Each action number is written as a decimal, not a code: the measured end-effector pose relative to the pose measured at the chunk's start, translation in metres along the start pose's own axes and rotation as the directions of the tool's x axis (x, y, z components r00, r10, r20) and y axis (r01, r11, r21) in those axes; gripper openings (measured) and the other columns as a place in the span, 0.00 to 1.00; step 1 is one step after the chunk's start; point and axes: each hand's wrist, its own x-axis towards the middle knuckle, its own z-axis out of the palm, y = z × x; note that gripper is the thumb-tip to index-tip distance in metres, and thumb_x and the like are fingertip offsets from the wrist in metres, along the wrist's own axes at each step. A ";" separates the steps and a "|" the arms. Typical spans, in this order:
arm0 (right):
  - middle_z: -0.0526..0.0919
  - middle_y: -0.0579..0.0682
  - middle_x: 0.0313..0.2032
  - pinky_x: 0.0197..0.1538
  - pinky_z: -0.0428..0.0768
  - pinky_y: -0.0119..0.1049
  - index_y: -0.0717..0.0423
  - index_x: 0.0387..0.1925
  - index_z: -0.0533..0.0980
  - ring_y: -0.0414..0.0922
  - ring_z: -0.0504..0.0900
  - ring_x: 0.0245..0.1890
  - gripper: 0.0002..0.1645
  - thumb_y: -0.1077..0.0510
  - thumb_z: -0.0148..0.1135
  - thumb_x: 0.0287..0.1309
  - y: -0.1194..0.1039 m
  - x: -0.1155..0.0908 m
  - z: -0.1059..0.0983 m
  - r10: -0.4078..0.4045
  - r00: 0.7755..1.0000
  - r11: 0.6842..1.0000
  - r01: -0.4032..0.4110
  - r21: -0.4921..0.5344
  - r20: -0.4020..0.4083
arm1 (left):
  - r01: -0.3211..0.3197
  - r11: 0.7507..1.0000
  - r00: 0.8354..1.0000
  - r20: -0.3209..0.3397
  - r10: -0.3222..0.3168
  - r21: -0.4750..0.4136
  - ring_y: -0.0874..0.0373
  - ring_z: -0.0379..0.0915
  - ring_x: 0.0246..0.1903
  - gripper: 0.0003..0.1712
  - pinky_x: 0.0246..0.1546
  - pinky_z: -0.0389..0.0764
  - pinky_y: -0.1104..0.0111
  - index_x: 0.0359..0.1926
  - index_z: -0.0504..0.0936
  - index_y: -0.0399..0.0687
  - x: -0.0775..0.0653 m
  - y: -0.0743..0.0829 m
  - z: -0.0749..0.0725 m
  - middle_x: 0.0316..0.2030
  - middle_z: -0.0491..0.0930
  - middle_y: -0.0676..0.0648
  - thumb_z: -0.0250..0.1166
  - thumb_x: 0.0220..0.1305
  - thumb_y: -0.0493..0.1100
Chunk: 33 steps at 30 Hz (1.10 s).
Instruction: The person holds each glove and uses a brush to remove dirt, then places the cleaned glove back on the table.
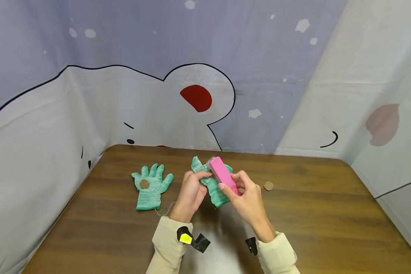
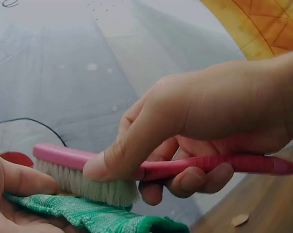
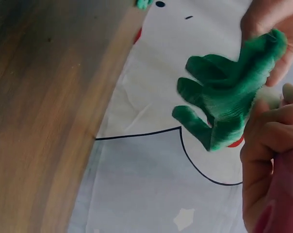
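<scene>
We've got our right hand (image 1: 249, 198) clamped round the pink brush (image 1: 222, 173), bristles (image 2: 112, 191) on the green glove (image 1: 216, 192) our left hand (image 1: 191, 193) pinches above the table (image 1: 314, 205), and a hard stroke could yank it loose!

The left hand (image 3: 278, 24) holds a green fabric glove (image 3: 229, 92) with spread fingers, near it the right hand (image 3: 262, 141) grips a smooth pink handle (image 3: 288, 187), and a brown wood-grained tabletop (image 3: 44, 111) occupies the left side.
</scene>
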 end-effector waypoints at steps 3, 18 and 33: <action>0.81 0.51 0.25 0.23 0.77 0.32 0.54 0.35 0.73 0.39 0.78 0.20 0.17 0.53 0.71 0.46 0.003 0.001 0.003 -0.041 0.999 0.998 0.040 -0.058 -0.019 | -0.001 1.000 1.000 -0.019 0.002 0.005 0.58 0.72 0.43 0.09 0.47 0.73 0.66 0.39 0.68 0.32 0.001 0.001 0.001 0.38 0.74 0.46 0.46 0.58 0.27; 0.82 0.55 0.24 0.24 0.77 0.31 0.56 0.36 0.75 0.42 0.80 0.20 0.19 0.50 0.70 0.46 0.005 0.005 0.001 0.129 0.981 0.992 -0.130 0.007 -0.142 | -0.015 0.990 0.999 -0.034 0.020 0.139 0.54 0.74 0.35 0.12 0.37 0.78 0.64 0.43 0.69 0.24 0.001 0.002 0.002 0.35 0.73 0.43 0.49 0.59 0.29; 0.78 0.51 0.19 0.14 0.65 0.29 0.59 0.42 0.70 0.39 0.69 0.12 0.20 0.56 0.67 0.51 -0.016 0.003 -0.012 0.221 0.974 0.930 -0.224 0.290 0.045 | -0.020 1.000 1.000 -0.013 0.020 -0.011 0.57 0.70 0.35 0.05 0.43 0.72 0.66 0.31 0.68 0.36 -0.001 0.004 0.002 0.31 0.71 0.47 0.47 0.58 0.27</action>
